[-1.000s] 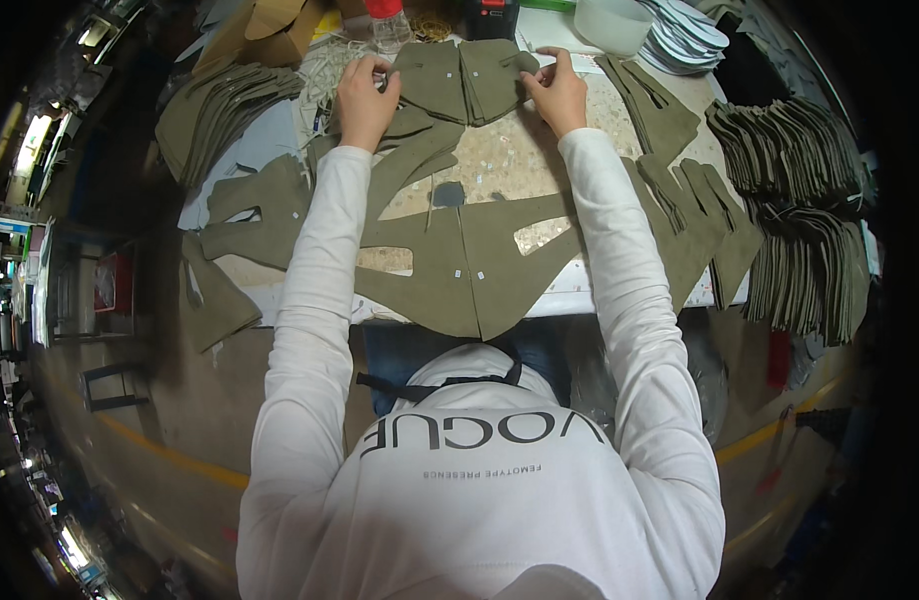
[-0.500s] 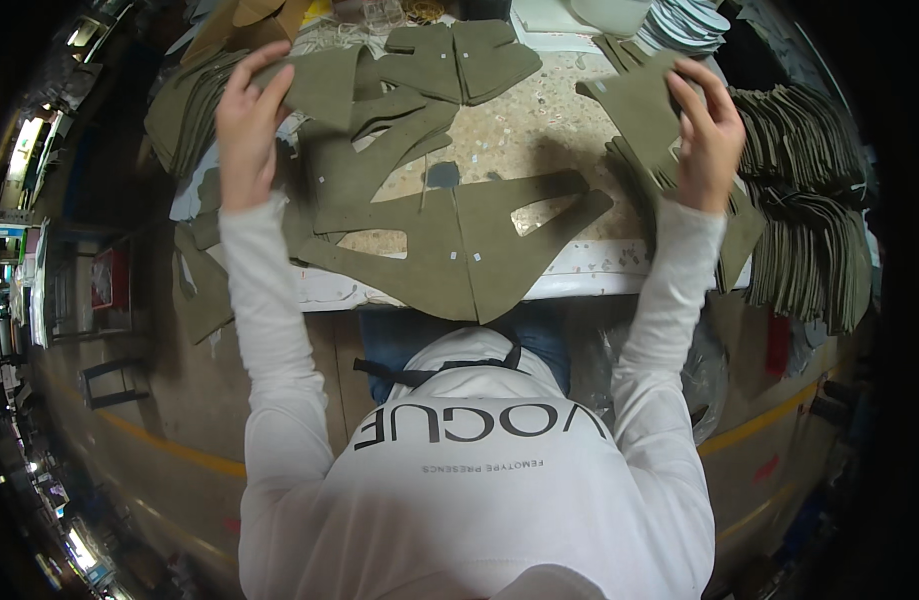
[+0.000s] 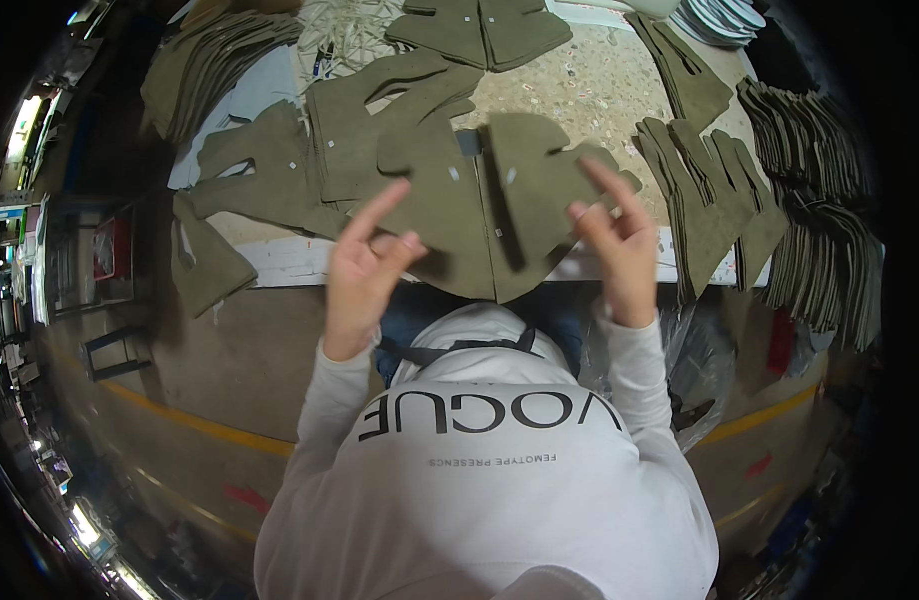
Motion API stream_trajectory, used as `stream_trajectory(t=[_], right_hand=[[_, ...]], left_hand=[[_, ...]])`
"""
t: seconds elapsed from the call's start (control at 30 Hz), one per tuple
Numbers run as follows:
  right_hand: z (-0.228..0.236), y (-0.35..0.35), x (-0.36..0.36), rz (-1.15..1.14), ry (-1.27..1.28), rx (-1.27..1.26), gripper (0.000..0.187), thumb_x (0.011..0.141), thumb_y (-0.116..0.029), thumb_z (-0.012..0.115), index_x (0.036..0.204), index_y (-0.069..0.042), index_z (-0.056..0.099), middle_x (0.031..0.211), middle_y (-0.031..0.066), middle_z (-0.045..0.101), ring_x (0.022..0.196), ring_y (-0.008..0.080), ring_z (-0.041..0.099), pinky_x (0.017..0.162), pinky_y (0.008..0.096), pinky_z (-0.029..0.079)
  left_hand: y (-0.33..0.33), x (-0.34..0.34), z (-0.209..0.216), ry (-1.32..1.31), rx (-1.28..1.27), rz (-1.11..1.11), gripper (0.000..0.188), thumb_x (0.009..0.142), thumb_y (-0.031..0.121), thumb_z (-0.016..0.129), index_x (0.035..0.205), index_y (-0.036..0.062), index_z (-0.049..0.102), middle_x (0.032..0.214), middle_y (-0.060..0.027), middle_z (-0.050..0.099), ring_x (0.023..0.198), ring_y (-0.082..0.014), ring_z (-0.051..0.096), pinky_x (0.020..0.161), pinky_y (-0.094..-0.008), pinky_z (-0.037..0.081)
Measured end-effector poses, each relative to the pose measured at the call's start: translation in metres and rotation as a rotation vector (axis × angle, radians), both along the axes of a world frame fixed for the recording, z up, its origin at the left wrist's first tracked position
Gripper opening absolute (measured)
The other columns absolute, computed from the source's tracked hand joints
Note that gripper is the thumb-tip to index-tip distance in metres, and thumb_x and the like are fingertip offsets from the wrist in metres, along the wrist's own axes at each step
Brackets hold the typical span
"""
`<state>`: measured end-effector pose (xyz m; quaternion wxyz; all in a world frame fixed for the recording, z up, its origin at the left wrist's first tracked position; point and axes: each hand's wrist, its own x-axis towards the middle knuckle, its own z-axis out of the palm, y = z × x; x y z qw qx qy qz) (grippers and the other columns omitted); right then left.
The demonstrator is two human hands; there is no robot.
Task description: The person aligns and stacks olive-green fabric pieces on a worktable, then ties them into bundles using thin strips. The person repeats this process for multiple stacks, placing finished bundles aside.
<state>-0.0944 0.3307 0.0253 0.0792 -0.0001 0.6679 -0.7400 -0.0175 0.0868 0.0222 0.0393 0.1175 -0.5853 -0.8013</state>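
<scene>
My left hand, thumb and forefinger bent toward each other, pinches the outer edge of an olive-green cut panel. Opposite it, my right hand grips the outer edge of a second, matching panel between thumb and forefinger. Both panels sit side by side with a narrow dark gap between them, over a flat olive panel at the table's near edge. Each carries a small white mark. The exact finger contact is slightly blurred.
Slotted olive pieces lie to the left, with a stack behind. Layered pieces and taller stacks stand at right. Another olive pair lies at the back of the speckled table, near whitish strips.
Both hands have come inward and nearer to me from the far left and right, bringing a panel each over the flat panel. The view has shifted slightly.
</scene>
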Motion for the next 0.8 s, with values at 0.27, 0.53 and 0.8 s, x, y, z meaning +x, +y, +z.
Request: stream_trajectory(t=[0.27,0.53,0.8], right_hand=[[-0.031,-0.006,0.027,0.105,0.109,0.230,0.058,0.083,0.006,0.069,0.138,-0.002,0.052,0.112,0.0038,0.048,0.085,0.0065,0.054,0.074,0.0203,0.048],[-0.028,0.001,0.048,0.156,0.031,0.229,0.063,0.081,0.008,0.069,0.140,-0.003,0.050,0.109,0.0012,0.048,0.083,0.0045,0.052,0.071,0.0180,0.044],[-0.030,-0.007,0.054,0.108,0.244,0.454,0.060,0.078,0.001,0.073,0.135,-0.006,0.056,0.109,0.0106,0.057,0.072,0.0118,0.061,0.062,0.0231,0.053]], left_hand=[[0.023,0.012,-0.041,0.017,-0.360,0.057,0.050,0.083,-0.003,0.072,0.131,0.0041,0.059,0.088,-0.0005,0.043,0.068,-0.0024,0.053,0.064,-0.0168,0.046],[0.025,0.033,-0.036,-0.075,-0.348,-0.003,0.054,0.081,-0.007,0.072,0.132,0.0037,0.059,0.091,-0.0031,0.046,0.069,-0.0037,0.056,0.068,-0.0192,0.053],[0.034,0.029,-0.031,-0.006,-0.622,0.012,0.050,0.082,-0.003,0.072,0.130,0.0044,0.060,0.078,-0.0013,0.053,0.062,-0.0027,0.056,0.058,-0.0187,0.051]])
